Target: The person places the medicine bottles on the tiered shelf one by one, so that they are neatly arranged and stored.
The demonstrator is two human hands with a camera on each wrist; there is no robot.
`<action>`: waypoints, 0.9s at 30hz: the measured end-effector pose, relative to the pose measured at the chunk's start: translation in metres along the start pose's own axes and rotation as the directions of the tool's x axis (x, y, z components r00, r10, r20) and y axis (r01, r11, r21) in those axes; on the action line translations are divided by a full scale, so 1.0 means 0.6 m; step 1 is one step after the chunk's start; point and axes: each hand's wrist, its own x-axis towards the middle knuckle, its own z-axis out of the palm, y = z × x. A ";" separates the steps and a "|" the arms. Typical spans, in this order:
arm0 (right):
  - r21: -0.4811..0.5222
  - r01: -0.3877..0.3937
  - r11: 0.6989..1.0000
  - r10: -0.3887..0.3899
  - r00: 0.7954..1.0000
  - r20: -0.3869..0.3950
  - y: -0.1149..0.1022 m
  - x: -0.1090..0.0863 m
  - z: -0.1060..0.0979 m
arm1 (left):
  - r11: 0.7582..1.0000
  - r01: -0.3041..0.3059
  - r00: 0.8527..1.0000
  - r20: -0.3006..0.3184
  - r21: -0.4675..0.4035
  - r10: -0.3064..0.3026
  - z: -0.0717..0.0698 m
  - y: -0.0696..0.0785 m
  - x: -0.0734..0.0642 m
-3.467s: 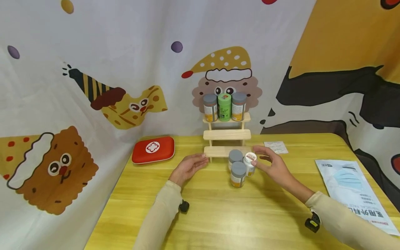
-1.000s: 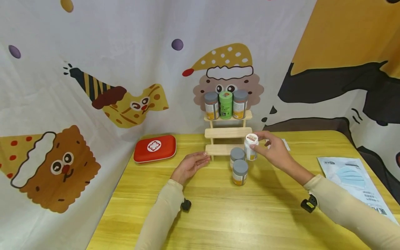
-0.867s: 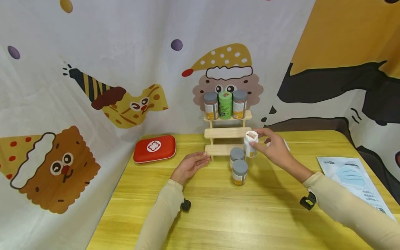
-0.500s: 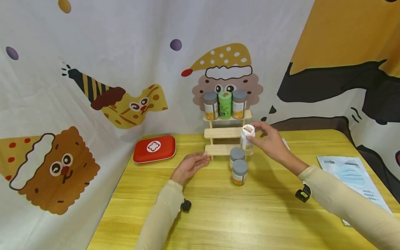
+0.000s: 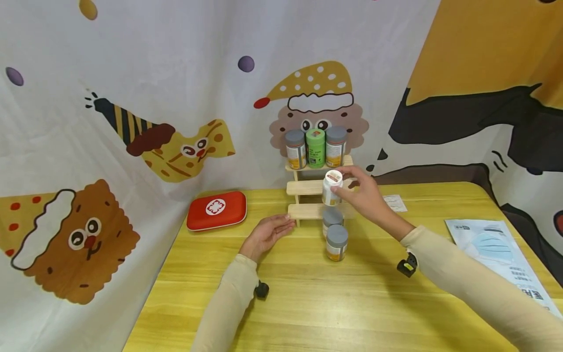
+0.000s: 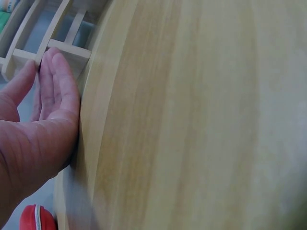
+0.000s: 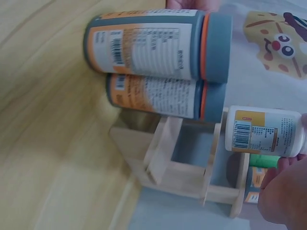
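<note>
My right hand (image 5: pixel 362 193) grips a white pill bottle (image 5: pixel 331 191) between thumb and fingers, upright in front of the middle step of a small wooden tiered shelf (image 5: pixel 303 187). The right wrist view shows the bottle's orange-and-white label (image 7: pixel 263 130) with a barcode. My left hand (image 5: pixel 267 234) rests its nearly straight fingers against the left end of the lowest step; the left wrist view shows thumb and fingertips (image 6: pixel 56 60) at that wooden edge. Two grey-lidded bottles, the front one (image 5: pixel 336 244) and the rear one (image 5: pixel 332 221), stand on the table before the shelf.
On the top step, a green bottle (image 5: pixel 315 149) stands between two grey-lidded bottles, left (image 5: pixel 295 150) and right (image 5: pixel 335 148). A red first-aid case (image 5: pixel 217 211) lies left, a paper slip (image 5: pixel 395 203) behind right, and a face-mask packet (image 5: pixel 497 259) far right.
My right hand has lifted the white pill bottle from beside the two grey-lidded bottles and carried it up and left to the shelf's middle step. My left hand has stayed put.
</note>
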 end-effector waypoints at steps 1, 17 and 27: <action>0.006 0.001 1.000 -0.001 1.000 0.002 -0.001 0.003 0.004 | 1.000 0.000 1.000 0.000 -0.001 0.000 0.000 0.000 0.000; 0.106 -0.025 0.994 0.025 1.000 0.006 -0.027 0.045 0.068 | 1.000 -0.004 1.000 -0.002 -0.019 0.004 0.003 0.001 -0.004; 0.111 -0.046 0.993 0.048 0.999 -0.010 -0.036 0.066 0.101 | 1.000 -0.005 1.000 0.005 -0.007 0.005 0.004 0.002 -0.005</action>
